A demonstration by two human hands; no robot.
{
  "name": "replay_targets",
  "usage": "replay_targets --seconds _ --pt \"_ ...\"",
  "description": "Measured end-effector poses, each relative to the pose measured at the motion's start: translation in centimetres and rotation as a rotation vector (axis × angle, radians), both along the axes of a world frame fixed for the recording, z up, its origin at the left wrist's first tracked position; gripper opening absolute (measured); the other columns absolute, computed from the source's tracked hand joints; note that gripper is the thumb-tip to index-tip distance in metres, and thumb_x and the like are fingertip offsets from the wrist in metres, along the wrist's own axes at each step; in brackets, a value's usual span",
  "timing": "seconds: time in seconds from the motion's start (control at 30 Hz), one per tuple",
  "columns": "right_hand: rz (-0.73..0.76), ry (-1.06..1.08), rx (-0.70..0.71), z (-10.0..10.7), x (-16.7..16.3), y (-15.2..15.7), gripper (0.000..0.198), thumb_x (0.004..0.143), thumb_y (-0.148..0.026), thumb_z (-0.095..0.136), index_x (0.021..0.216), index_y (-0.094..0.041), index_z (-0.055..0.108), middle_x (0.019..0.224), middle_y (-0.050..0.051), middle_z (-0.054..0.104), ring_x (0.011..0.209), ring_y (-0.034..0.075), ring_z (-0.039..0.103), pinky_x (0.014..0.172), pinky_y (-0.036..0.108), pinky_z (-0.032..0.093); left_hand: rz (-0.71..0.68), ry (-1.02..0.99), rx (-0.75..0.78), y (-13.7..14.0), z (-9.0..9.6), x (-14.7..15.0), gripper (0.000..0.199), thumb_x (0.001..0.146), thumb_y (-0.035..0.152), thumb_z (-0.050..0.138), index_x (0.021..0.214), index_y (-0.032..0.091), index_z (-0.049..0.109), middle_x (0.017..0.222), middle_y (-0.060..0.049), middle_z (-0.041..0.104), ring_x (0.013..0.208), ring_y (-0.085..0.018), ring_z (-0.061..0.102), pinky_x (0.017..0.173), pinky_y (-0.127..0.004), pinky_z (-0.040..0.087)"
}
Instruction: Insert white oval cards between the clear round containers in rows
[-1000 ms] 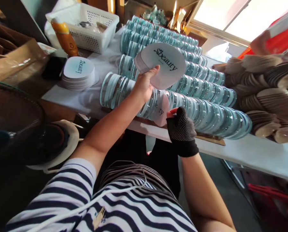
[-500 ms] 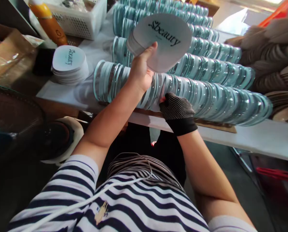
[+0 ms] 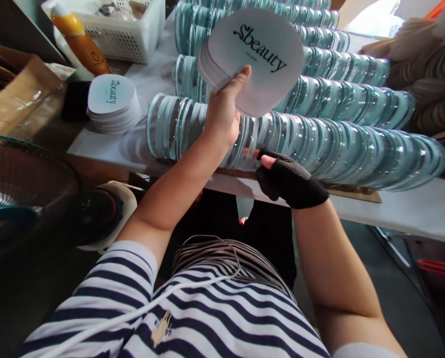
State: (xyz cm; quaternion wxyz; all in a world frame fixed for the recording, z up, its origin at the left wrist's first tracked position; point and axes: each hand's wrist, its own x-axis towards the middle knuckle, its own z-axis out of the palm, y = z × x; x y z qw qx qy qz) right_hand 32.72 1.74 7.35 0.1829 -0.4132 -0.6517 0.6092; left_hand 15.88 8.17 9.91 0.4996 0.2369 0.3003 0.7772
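Note:
My left hand [image 3: 225, 112] grips a stack of white rounded-square cards [image 3: 267, 64], its thumb on the top card, which reads "Sbeauty". The stack is held over rows of clear glass discs standing on edge. Wearing a black fingerless glove with a dotted surface, my right hand [image 3: 287, 176] is at the front of the nearest row of glass discs [image 3: 334, 149]. Its thumb and forefinger are apart, with nothing visible between them; the other fingers are partly hidden. Pale pieces show between some discs in this row.
On the table's left lies another stack of printed cards [image 3: 112, 102]. Behind it are an orange bottle [image 3: 82, 42] and a white perforated basket [image 3: 133, 42]. A fan [image 3: 24, 179] stands at lower left. Stacked brownish-grey pieces [image 3: 423, 69] line the right side.
My right hand has turned, and its thumb and forefinger have spread from a closed pose. My left hand still holds the card stack, with little change. The whole view has shifted slightly.

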Motion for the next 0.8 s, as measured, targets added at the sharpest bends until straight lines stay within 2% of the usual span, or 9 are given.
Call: replay_targets --seconds 0.1,0.17,0.23,0.37,0.43,0.53,0.63,0.7,0.8 --pt "-0.168 -0.268 0.410 2.8 0.9 1.3 0.034 0.082 -0.048 0.061 0.093 -0.017 0.069 0.058 0.003 0.062 0.046 0.016 0.056 0.044 0.028 0.044 -0.011 0.078 0.007 -0.1 -0.2 0.3 0.042 0.091 0.022 0.060 0.132 0.031 0.058 0.125 0.004 0.067 0.139 -0.023 0.047 0.117 -0.041 0.037" --pt "-0.423 -0.233 0.732 5.3 1.2 2.5 0.040 0.089 -0.051 0.052 0.115 -0.023 0.065 0.090 0.008 0.072 0.074 0.022 0.069 0.062 0.034 0.054 -0.004 0.095 0.051 -0.5 0.0 0.5 0.043 0.089 0.019 0.061 0.131 0.028 0.058 0.123 0.003 0.068 0.137 -0.024 0.049 0.115 -0.042 0.038" --pt "-0.547 -0.242 0.937 7.1 1.1 3.4 0.055 0.095 -0.054 0.041 0.144 -0.027 0.045 0.130 0.009 0.063 0.111 0.026 0.065 0.089 0.041 0.053 -0.005 0.107 0.128 -1.2 0.2 0.6 0.042 0.088 0.014 0.060 0.129 0.022 0.059 0.119 0.001 0.069 0.131 -0.024 0.054 0.113 -0.041 0.041" --pt "-0.459 -0.400 1.336 7.4 -1.1 3.2 0.064 0.096 -0.041 0.048 0.148 -0.005 0.040 0.153 0.016 0.042 0.143 0.024 0.038 0.117 0.037 0.032 -0.010 0.123 0.157 -2.7 0.1 0.6 0.022 0.088 0.012 0.059 0.109 0.018 0.066 0.102 0.002 0.072 0.120 -0.022 0.062 0.107 -0.041 0.046" --pt "-0.422 -0.319 1.476 6.6 -2.7 2.7 0.054 0.096 -0.035 0.046 0.142 -0.006 0.047 0.146 0.015 0.050 0.139 0.022 0.044 0.115 0.038 0.037 -0.009 0.114 0.133 -3.2 -0.2 0.6 0.011 0.087 0.012 0.062 0.094 0.018 0.067 0.093 0.002 0.072 0.114 -0.021 0.065 0.104 -0.041 0.049" --pt "-0.581 -0.308 1.343 6.2 -3.8 2.4 0.046 0.095 -0.036 0.045 0.132 -0.010 0.056 0.129 0.016 0.064 0.118 0.026 0.061 0.103 0.044 0.049 -0.042 0.093 0.142 -3.4 -0.1 0.3 0.009 0.084 0.009 0.064 0.085 0.018 0.066 0.086 0.001 0.071 0.107 -0.021 0.068 0.103 -0.041 0.050" --pt "-0.868 -0.312 1.202 6.7 -2.1 1.0 0.056 0.094 -0.039 0.046 0.139 -0.007 0.049 0.131 0.017 0.061 0.129 0.031 0.054 0.109 0.049 0.042 -0.009 0.050 0.173 -3.0 1.0 -1.7 0.011 0.087 0.007 0.060 0.092 0.016 0.065 0.088 0.001 0.070 0.105 -0.017 0.068 0.106 -0.040 0.049" --pt "-0.766 -0.406 1.198 7.0 -0.2 -1.5 0.061 0.093 -0.046 0.047 0.144 -0.014 0.044 0.126 0.015 0.063 0.128 0.035 0.053 0.103 0.054 0.045 0.059 0.021 0.195 -2.2 1.8 -3.8 0.014 0.090 0.006 0.056 0.099 0.014 0.063 0.093 0.000 0.070 0.106 -0.016 0.067 0.107 -0.038 0.048" --pt "-0.339 -0.658 1.044 6.6 0.8 -5.6 0.060 0.087 -0.045 0.051 0.142 -0.022 0.047 0.095 0.013 0.070 0.083 0.035 0.069 0.064 0.049 0.056 0.066 0.016 0.110 -0.9 2.2 -6.7 0.015 0.094 0.009 0.051 0.102 0.013 0.062 0.103 -0.003 0.071 0.110 -0.016 0.065 0.108 -0.038 0.047"
